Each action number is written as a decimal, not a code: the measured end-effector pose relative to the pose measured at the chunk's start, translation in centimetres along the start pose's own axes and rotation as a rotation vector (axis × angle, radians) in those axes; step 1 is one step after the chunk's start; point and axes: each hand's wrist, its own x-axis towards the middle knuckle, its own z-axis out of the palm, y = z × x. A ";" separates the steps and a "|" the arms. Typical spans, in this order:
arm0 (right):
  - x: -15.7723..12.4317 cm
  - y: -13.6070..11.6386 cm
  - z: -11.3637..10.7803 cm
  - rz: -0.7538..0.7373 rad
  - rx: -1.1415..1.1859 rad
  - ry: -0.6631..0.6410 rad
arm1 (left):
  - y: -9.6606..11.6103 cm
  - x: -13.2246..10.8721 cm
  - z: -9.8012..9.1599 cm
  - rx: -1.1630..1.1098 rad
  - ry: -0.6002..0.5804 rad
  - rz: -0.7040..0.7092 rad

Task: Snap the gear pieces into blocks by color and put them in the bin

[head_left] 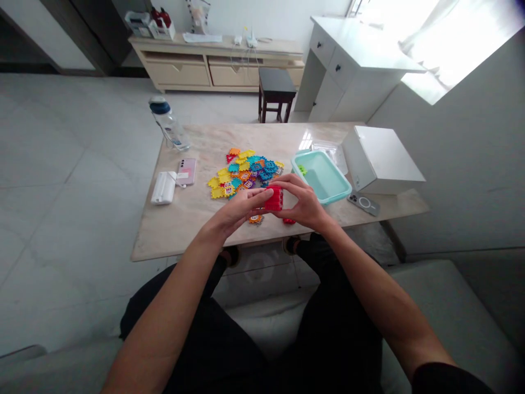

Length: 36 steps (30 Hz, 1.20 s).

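Near the table's front edge, a red block-like piece (274, 198) is held up between both hands. My left hand (243, 208) grips its left side, with the thumb across its front. On the other side, my right hand (301, 202) has its fingers on the top and right of the same piece. Behind the hands lies a pile of flat interlocking pieces (246, 171) in yellow, blue, orange and other colours. An orange piece (256, 219) lies below the left hand, and a red piece (289, 221) is partly hidden under the right hand.
A mint-green tub (324, 178) with a few green pieces stands right of the pile, beside a white box (383, 158) and a grey phone (364, 203). At the left are a bottle (171, 127), a pink phone (187, 171) and a white packet (163, 188).
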 end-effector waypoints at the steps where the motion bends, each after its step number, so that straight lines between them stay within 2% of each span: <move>1: -0.1 0.0 0.0 -0.010 -0.001 0.002 | -0.2 0.1 0.1 -0.006 -0.027 -0.006; 4: -0.2 0.1 0.2 -0.026 -0.007 0.010 | -0.8 0.4 0.1 -0.025 -0.057 -0.031; 13: -0.3 -0.1 0.0 -0.053 -0.030 -0.016 | -1.1 0.3 0.1 -0.083 -0.002 -0.075; 18: -0.3 -0.2 0.0 0.019 -0.048 -0.072 | -0.9 0.1 0.2 -0.075 0.029 -0.089; 27: -0.4 -0.1 0.4 0.025 -0.056 -0.055 | -1.4 -0.2 -0.1 -0.049 -0.044 -0.019; 32: -0.3 0.2 0.8 -0.109 -0.015 0.009 | -1.8 0.3 -0.2 -0.075 -0.006 0.000; 36: -0.3 0.1 1.0 -0.151 -0.025 0.027 | -1.9 0.5 -0.2 -0.027 0.020 -0.022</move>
